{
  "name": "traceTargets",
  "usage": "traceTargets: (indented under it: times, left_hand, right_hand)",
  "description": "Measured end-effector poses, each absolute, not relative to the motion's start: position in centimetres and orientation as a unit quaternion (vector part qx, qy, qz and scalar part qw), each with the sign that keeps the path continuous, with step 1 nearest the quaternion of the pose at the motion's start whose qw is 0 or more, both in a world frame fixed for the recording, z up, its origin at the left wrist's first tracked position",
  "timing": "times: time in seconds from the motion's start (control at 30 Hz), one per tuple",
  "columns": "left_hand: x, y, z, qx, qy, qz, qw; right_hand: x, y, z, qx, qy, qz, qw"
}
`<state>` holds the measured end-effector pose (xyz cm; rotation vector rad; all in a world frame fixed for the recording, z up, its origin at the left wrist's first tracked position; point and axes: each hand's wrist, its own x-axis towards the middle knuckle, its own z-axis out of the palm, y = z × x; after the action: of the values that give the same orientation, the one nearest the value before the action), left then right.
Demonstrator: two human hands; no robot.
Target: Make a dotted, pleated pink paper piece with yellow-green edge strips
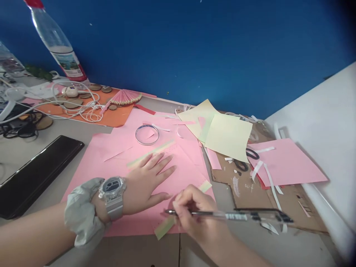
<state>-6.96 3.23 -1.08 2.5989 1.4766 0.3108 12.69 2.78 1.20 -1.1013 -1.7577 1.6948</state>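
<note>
The grey counter meets a blue wall along its far edge and a white panel along its right edge. A large pink sheet covers the middle. At the far left corner stands a tilted-looking bottle, with a white cable looped over an orange sheet and a pleated pink fan on that sheet's right end. A black phone lies by the left edge. Towards the right edge is cardboard, bearing paper scraps and black-handled scissors, partly hidden under pale yellow paper. A thin hoop rests on the far half of the pink sheet.

The left hand lies flat on that sheet, fingers spread, gripping nothing. The right hand is closed around a pen above the sheet's near right corner, its tip near the left thumb; whether the tip touches paper I cannot tell. A yellow-green strip runs beneath this hand.
</note>
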Motion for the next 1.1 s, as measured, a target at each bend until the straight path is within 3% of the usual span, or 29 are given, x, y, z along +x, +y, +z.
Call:
traceTargets:
  times: [0.23,0.37,1.1]
  left_hand:
    - [-7.4,3.5,-1.1,0.872,0.474,0.098,0.079]
    - [-7.6,3.5,-1.2,0.874,0.471,0.095,0.077]
    - [-7.7,3.3,-0.8,0.875,0.475,0.073,0.056]
  right_hand:
    - [11.1,1.6,0.3,-0.368,-0.703,0.589,0.154]
    - [11.3,1.7,0.5,-0.381,-0.674,0.61,0.166]
    - [11.6,1.4,-0.2,-0.433,-0.736,0.49,0.176]
